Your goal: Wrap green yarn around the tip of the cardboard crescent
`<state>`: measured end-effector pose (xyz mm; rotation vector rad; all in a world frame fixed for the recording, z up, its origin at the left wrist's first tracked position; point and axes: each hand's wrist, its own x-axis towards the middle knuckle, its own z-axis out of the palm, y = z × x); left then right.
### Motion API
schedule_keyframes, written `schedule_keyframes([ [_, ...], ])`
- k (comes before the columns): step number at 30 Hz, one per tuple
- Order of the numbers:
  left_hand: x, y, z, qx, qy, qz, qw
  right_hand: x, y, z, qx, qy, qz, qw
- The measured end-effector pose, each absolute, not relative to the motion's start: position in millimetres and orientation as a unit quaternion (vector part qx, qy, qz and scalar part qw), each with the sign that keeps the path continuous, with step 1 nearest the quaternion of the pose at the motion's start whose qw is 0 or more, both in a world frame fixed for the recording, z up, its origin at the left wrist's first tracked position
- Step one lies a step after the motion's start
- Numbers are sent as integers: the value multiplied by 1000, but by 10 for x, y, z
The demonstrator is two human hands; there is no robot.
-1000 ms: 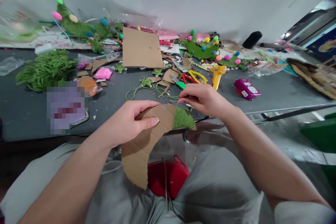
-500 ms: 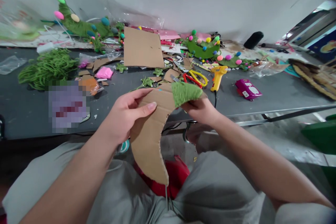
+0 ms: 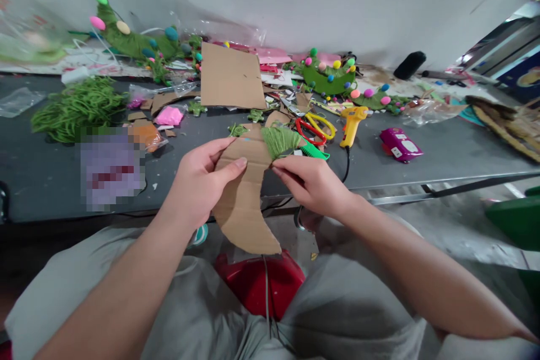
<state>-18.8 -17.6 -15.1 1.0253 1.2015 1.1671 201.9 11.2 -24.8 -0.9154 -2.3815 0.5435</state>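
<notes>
In the head view, the left hand [image 3: 202,181] is clamped on the crescent cardboard cutout [image 3: 241,202], whose green yarn [image 3: 279,142] wrapping sits just beyond the right hand [image 3: 310,183]. That hand is pinched together at the cutout's inner edge, probably on a strand too fine to make out. Farther beyond it, the yellow glue gun [image 3: 352,125] lies on the table [image 3: 367,166].

No wording, brand or number can be read for certain. On the tabletop [image 3: 202,180], the purple packet [image 3: 400,144] carries white printed patches, one holding a small dark mark, too small to make out. Dark red marks cross the lilac item [image 3: 110,152], but coarse pixelation hides whatever they spell. Reddish print shows on the clear plastic bag [image 3: 29,28] at far left, too blurred to decipher. The blue panel [image 3: 523,76] at the right edge bears a pale, orange-tinted design, indistinct. A tiny blue mark sits on the cardboard crescent [image 3: 242,197], its shape unclear.
</notes>
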Motion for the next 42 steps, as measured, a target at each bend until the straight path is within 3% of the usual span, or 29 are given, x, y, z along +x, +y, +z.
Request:
schedule_keyframes([
  [10, -215, -176, -203, 608, 565, 408, 382, 2064, 121, -170, -337, -909, 145, 197],
  [15, -237, -167, -214, 635, 539, 323, 449, 2125, 163, -74, -291, -943, 95, 133],
  [23, -274, -171, -206, 672, 507, 253, 477, 2203, 235, 17, -267, -953, 66, 127],
  [42, -309, -225, -53, 535, 437, 301, 657, 2349, 434, 36, -331, -865, 280, 253],
])
